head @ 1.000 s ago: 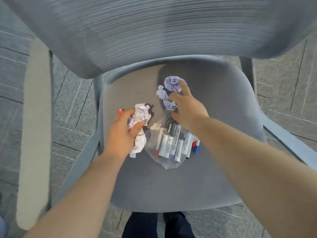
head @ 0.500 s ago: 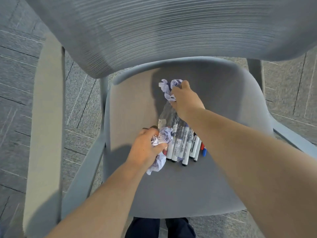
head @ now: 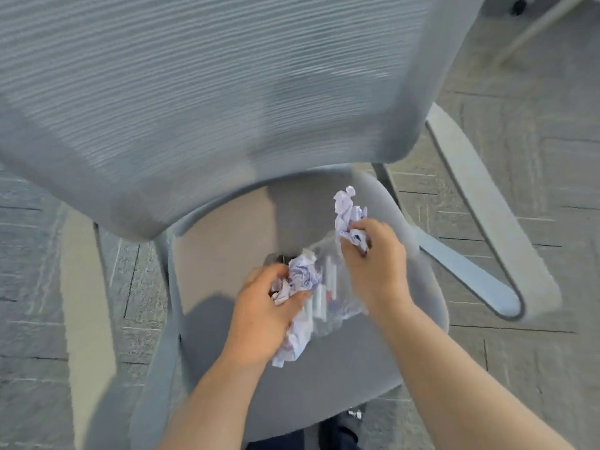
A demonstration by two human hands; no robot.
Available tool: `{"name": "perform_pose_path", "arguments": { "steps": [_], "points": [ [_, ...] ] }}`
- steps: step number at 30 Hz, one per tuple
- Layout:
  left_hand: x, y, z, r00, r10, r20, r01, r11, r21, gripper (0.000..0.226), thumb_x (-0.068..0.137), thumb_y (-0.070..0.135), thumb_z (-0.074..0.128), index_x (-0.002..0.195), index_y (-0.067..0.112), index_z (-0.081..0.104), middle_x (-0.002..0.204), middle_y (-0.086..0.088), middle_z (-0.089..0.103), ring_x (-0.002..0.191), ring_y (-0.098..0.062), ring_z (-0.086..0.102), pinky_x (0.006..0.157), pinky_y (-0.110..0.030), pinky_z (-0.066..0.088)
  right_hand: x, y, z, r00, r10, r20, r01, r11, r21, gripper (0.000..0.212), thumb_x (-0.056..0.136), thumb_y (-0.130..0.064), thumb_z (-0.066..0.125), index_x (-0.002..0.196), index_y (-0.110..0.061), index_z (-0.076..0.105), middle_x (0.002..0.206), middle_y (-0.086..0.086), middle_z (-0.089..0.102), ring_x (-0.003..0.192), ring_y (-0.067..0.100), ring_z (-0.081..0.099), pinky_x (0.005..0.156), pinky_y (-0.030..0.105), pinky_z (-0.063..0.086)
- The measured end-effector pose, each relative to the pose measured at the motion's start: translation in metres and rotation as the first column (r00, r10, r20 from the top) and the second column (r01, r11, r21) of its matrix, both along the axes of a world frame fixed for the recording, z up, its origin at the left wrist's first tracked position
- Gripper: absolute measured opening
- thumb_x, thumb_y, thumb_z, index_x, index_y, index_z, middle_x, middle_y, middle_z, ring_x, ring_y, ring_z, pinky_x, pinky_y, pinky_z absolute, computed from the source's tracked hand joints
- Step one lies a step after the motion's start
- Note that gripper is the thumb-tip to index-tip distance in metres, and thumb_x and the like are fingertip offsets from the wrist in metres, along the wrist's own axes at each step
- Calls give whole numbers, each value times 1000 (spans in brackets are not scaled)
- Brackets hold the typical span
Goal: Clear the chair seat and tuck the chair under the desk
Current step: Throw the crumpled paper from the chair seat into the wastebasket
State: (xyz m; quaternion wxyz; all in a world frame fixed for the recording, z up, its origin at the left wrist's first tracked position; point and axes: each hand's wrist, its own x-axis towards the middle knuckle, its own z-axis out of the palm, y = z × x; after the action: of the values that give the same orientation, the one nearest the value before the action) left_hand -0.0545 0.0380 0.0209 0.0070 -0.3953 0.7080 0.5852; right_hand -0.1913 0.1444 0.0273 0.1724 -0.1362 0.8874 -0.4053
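While each hand clenches a paper wad (left point(head: 259, 315), right point(head: 378, 267)), the marker bag point(head: 328, 297) hangs between them, lifted to free the seat point(head: 227, 241).

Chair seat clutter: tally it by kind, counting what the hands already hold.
Crumpled paper balls: 2, one in the left hand at, one in the right hand at
Clear bag of markers: 1; marker count unclear
Total: 3

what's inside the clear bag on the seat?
Markers, white barrels with dark caps, show through the clear bag. The left hand and its crumpled paper cover the bag's left side; count unclear.
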Motion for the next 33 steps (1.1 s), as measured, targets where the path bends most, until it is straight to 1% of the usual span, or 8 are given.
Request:
{"name": "perform_pose_path", "arguments": {
  "steps": [3, 6, 11, 14, 19, 25, 30, 33],
  "points": [
    [-21, 25, 17, 987, -163, 10, 163, 986, -37, 23, 74, 23, 75, 79, 40, 60, 93, 2, 58, 75, -1, 56, 62, -3, 38, 8, 44, 16, 990, -139, -4, 139, 989, -57, 18, 83, -6, 64, 80, -22, 55, 79, 3, 54, 70, -3, 49, 64, 1, 35],
    [-40, 60, 24, 956, -293, 14, 293, 953, -72, 35, 73, 24, 77, 77, 52, 56, 97, 13, 54, 85, 8, 55, 68, -3, 38, 21, 94, 22, 958, -284, -40, 281, 958, -64, 22, 81, -5, 64, 75, -22, 52, 72, -4, 50, 66, 4, 48, 63, 2, 34],
    [-56, 150, 20, 810, -586, 24, 584, 803, -114, 29, 73, 31, 76, 74, 50, 54, 92, 13, 52, 85, 17, 49, 64, 3, 35, 68, 193, 12, 827, -559, 68, 563, 818, -117, 21, 81, -6, 66, 81, -25, 58, 81, -8, 54, 78, -1, 53, 65, 3, 36],
    [-51, 220, 11, 673, -739, 19, 737, 669, -98, 29, 74, 29, 76, 76, 47, 54, 93, 11, 51, 78, 17, 51, 63, 2, 37, 111, 262, 0, 694, -711, 110, 720, 687, -103, 23, 81, -9, 66, 79, -30, 57, 82, -4, 57, 76, -1, 53, 63, 5, 37],
    [-14, 345, -5, 369, -929, 31, 929, 367, -49, 16, 77, 30, 74, 84, 35, 61, 97, 8, 50, 79, 8, 54, 57, 1, 40, 199, 380, -9, 371, -918, 142, 929, 367, -57, 29, 82, -15, 66, 77, -40, 52, 84, -3, 59, 73, 4, 54, 61, 12, 37],
    [58, 490, -12, 2, -997, 74, 999, -2, -53, 15, 77, 35, 70, 78, 38, 56, 95, 11, 48, 71, 4, 55, 60, 2, 37, 311, 498, -20, 26, -984, 174, 999, 30, 18, 13, 82, -14, 67, 92, -19, 60, 89, -3, 59, 80, 18, 57, 70, 27, 40],
    [111, 582, -35, -215, -962, 171, 972, -227, -57, 20, 78, 36, 70, 85, 31, 52, 94, 5, 45, 64, -3, 51, 46, -1, 39, 383, 577, -44, -143, -966, 214, 988, -127, 84, 11, 81, -11, 63, 78, -1, 57, 69, 6, 54, 63, 23, 46, 56, 30, 37],
    [138, 631, -70, -300, -919, 255, 950, -312, -10, 28, 78, 38, 71, 93, 24, 52, 98, 2, 43, 54, -14, 53, 37, -16, 44, 412, 615, -80, -187, -948, 258, 979, -159, 124, 15, 80, -11, 62, 76, 2, 55, 65, 8, 50, 58, 19, 41, 50, 29, 32]
  ]
}}
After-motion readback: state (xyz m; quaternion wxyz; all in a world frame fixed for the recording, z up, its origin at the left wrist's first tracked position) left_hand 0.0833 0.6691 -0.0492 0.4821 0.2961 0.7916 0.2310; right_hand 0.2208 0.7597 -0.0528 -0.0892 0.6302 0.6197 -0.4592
